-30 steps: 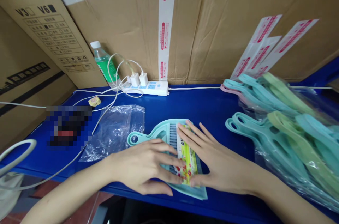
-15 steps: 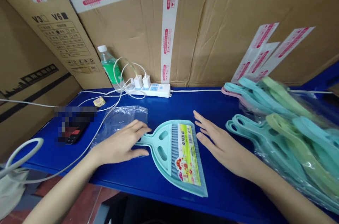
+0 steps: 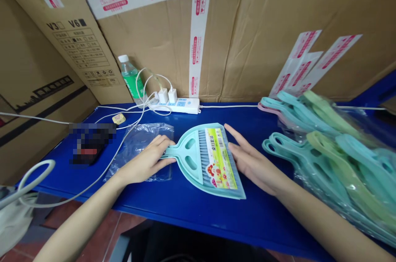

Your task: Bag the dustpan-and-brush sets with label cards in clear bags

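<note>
A teal dustpan (image 3: 192, 154) with a small brush and a yellow-green label card (image 3: 220, 158) in it lies on the blue table (image 3: 216, 212). My left hand (image 3: 145, 162) grips the dustpan's handle, with the fingers curled round its end, and rests on a clear plastic bag (image 3: 136, 146). My right hand (image 3: 250, 159) lies open with its fingers stretched out, touching the dustpan's right edge.
A heap of bagged teal, green and pink dustpans (image 3: 334, 146) fills the right side. At the back stand a power strip (image 3: 179, 105) with chargers and white cables, and a green bottle (image 3: 131, 78). Cardboard boxes (image 3: 247, 39) wall the back and left. A blurred dark device (image 3: 89, 144) lies left.
Both hands came off the label card. The left moved to the handle and gripped it; the right moved to the dustpan's right edge. The dustpan has shifted away from me.
</note>
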`<control>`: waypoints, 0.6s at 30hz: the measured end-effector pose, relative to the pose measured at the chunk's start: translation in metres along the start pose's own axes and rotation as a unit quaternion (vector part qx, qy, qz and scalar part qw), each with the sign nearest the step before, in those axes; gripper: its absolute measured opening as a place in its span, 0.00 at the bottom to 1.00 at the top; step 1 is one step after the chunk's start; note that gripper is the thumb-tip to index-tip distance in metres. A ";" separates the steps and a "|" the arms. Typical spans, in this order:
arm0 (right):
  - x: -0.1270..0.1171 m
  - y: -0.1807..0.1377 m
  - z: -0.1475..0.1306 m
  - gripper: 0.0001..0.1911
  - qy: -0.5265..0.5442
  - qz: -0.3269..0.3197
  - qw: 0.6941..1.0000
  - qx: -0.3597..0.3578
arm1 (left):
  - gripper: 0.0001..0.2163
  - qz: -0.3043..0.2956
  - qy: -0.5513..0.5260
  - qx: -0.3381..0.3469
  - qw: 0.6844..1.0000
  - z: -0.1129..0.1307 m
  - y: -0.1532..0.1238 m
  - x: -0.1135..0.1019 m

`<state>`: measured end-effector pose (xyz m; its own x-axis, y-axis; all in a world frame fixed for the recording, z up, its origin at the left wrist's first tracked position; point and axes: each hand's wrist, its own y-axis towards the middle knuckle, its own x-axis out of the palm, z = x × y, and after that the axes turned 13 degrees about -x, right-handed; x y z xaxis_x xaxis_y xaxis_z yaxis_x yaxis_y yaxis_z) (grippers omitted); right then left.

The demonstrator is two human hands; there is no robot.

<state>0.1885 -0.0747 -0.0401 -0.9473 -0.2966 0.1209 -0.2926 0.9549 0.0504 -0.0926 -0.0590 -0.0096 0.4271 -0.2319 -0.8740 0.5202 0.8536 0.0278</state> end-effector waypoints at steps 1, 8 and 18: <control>0.002 0.000 -0.001 0.45 0.041 -0.011 0.999 0.017 | 0.08 0.007 0.004 -0.001 1.000 0.001 0.000 0.002; -0.001 0.000 0.004 0.47 0.118 0.009 0.992 0.038 | 0.14 0.094 0.060 -0.013 0.994 0.003 0.000 -0.002; -0.003 0.005 -0.004 0.45 0.122 0.133 0.982 0.061 | 0.23 0.128 0.243 -0.197 0.941 -0.032 -0.011 0.000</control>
<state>0.1907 -0.0691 -0.0366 -0.9373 -0.0159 0.3482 -0.0663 0.9889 -0.1333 -0.1225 -0.0535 -0.0255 0.0631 0.1642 -0.9844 0.0911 0.9813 0.1695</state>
